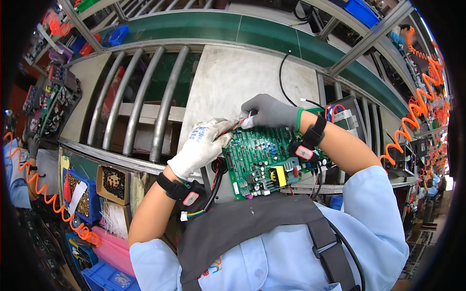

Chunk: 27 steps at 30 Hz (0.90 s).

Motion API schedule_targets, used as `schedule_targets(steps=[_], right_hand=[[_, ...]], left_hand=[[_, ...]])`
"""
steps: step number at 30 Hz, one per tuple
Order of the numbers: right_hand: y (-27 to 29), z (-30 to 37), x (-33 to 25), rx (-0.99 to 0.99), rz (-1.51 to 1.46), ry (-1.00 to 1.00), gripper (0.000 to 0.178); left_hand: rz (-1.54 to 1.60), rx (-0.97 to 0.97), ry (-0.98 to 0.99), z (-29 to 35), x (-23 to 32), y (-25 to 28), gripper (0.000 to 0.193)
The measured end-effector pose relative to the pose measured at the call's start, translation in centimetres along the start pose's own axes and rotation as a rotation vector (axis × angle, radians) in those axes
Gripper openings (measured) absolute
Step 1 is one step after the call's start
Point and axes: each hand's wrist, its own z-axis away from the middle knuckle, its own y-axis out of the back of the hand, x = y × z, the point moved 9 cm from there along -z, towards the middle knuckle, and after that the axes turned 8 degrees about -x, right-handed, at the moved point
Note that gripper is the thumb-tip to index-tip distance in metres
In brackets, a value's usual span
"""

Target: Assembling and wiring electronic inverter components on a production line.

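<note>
A green circuit board point(257, 157) crowded with small parts lies in front of me, with a yellow transformer point(278, 176) near its close edge. My left hand point(201, 143), in a white glove with blue print, is closed at the board's far left corner. Thin red and black wires point(237, 125) run between its fingertips and my right hand point(269, 112). That right hand wears a grey glove and pinches at the same wires, just above the board's far edge. Its fingertips partly hide the wire ends. Black cables point(216, 179) pass beside the board's left edge.
Metal rollers point(165, 104) lie left of the pale work board point(223, 72). A loose black cable point(281, 72) stretches behind my right hand. At left are a box of dark screws point(113, 183) and a blue bin point(87, 203). Orange coiled hoses point(412, 109) hang right.
</note>
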Motion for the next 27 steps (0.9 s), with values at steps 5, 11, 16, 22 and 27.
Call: schedule_targets(steps=[5,11,16,22,27], right_hand=[[1.6,2.7,0.0,0.104,-0.11,0.201,0.055],[1.5,10.7,-5.9,0.285,-0.038,0.297,0.033],[-4.8,11.2,-10.8,0.122,0.409,0.405,0.059],[-8.5,13.2,-6.4,0.251,0.571,0.359,0.082],[-8.4,11.1,-6.7,0.311,0.518,0.429,0.079]], left_hand=[[-0.212,0.295,-0.007,4.5,0.3,2.8,0.038],[0.191,-0.202,0.602,13.5,-2.6,-2.3,0.024],[-0.181,-0.137,0.509,13.3,-2.2,-3.8,0.027],[0.255,0.03,0.635,13.3,-3.6,-1.9,0.022],[0.817,0.215,0.354,13.2,-1.2,3.8,0.039]])
